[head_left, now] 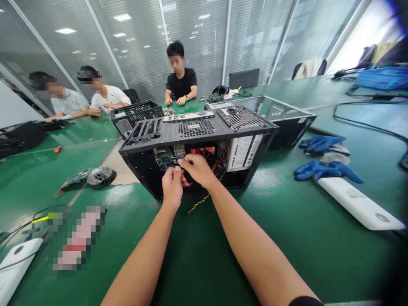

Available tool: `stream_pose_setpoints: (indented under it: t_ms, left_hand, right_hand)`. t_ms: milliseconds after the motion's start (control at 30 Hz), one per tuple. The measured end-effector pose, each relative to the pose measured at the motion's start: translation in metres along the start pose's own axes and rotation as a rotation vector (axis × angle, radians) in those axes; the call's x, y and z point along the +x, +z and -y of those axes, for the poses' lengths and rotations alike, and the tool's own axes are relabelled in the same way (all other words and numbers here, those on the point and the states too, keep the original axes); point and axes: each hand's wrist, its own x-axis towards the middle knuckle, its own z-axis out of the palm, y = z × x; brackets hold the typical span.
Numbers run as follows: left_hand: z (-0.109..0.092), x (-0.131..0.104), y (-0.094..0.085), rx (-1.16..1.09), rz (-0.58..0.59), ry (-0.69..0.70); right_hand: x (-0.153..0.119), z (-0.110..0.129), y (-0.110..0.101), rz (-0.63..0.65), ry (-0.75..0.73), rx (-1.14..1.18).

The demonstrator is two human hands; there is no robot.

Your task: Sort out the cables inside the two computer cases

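A black computer case (165,135) stands on the green table, its open side facing me and its rear panel turned up. Inside show a green circuit board (162,158), a fan with red parts (208,153) and a labelled power supply (245,153). My left hand (172,189) and my right hand (198,169) meet in front of the opening, fingertips pinched close together. What they pinch is hidden by the fingers. Below my right wrist a yellow-and-black twisted cable (199,204) trails out onto the table.
Behind stands another open case (287,127). Blue gloves (328,168) and a white elongated device (360,202) lie at right. A grey glove (100,177), a blurred-out pinkish object (79,238) and another white device (19,263) lie at left. Three people (181,80) sit across the table.
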Motion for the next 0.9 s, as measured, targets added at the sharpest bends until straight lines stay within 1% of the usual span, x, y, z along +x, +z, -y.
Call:
stream_pose_setpoints:
  t_ms: [100, 200, 267, 433, 500, 567, 633, 800, 867, 900]
  left_hand:
    - [-0.0006, -0.0002, -0.0028, 0.123, -0.037, 0.118]
    - [-0.0003, -0.0006, -0.0042, 0.147, -0.037, 0.14]
    - [-0.0001, -0.0007, -0.0033, 0.101, -0.022, 0.096]
    - [-0.0028, 0.0002, 0.001, -0.16, 0.082, -0.115]
    - [-0.0039, 0.0008, 0.0017, -0.218, 0.096, -0.143]
    - [-0.0042, 0.0012, 0.0014, -0.21, 0.079, -0.119]
    - [-0.0038, 0.0012, 0.0004, -0.16, 0.05, -0.06]
    - [-0.0023, -0.0003, -0.0018, -0.045, 0.014, 0.081]
    - [-0.0022, -0.0007, -0.0013, -0.041, 0.004, 0.081]
    - [-0.0024, -0.0007, -0.0008, -0.063, 0.007, 0.058]
  right_hand:
    - [0.0008, 0.0001, -0.001, -0.03, -0.015, 0.005]
    - [0.0007, -0.0002, -0.0017, -0.017, -0.012, 0.032]
    - [0.0001, 0.0003, -0.0022, 0.008, -0.006, 0.048]
    - [-0.0016, 0.0039, -0.0033, 0.075, 0.041, 0.107]
    - [-0.0017, 0.0044, -0.0036, 0.078, 0.053, 0.123]
    - [-0.0013, 0.0037, -0.004, 0.07, 0.043, 0.133]
    - [-0.0007, 0.0022, -0.0045, 0.065, 0.027, 0.136]
    - [-0.0001, -0.0003, -0.0057, 0.106, 0.028, 0.113]
    - [-0.0006, 0.0003, -0.0062, 0.106, 0.02, 0.097]
    - [-0.0009, 0.001, -0.0064, 0.107, 0.014, 0.091]
